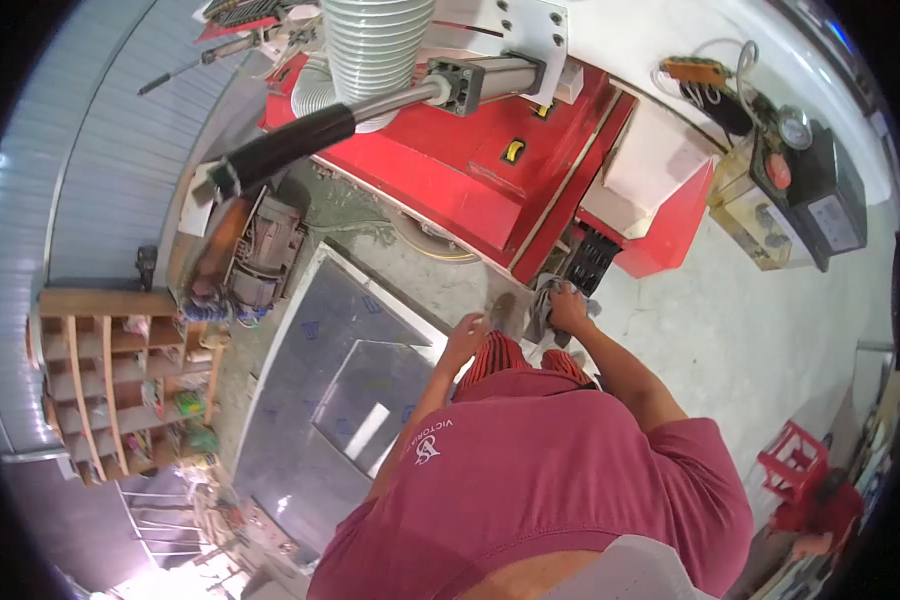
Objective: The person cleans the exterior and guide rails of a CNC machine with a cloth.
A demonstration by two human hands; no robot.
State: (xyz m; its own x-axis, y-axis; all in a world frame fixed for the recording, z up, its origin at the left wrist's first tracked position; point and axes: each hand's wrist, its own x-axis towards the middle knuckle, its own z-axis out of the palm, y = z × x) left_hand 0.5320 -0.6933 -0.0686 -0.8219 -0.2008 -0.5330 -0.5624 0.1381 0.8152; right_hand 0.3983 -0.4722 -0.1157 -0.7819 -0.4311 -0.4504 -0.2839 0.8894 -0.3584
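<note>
My right hand (pixel 570 308) is closed on a crumpled grey cloth (pixel 543 303), low in front of my legs and near the corner of a red machine (pixel 440 180). To its left hangs my left hand (pixel 464 338), fingers loosely apart and nothing visible in them. It is near the edge of a dark, film-covered sheet panel (pixel 315 345). A shoe (pixel 503 308) shows on the floor between the two hands. The underside of the cloth is hidden.
A black-sleeved handle (pixel 290 150) and a ribbed white hose (pixel 378 50) reach over the machine. Wooden pigeonhole shelving (pixel 105 385) stands at left. On the right are a box with a gauge (pixel 795 200), a red plastic stool (pixel 793 458) and another person (pixel 825 510).
</note>
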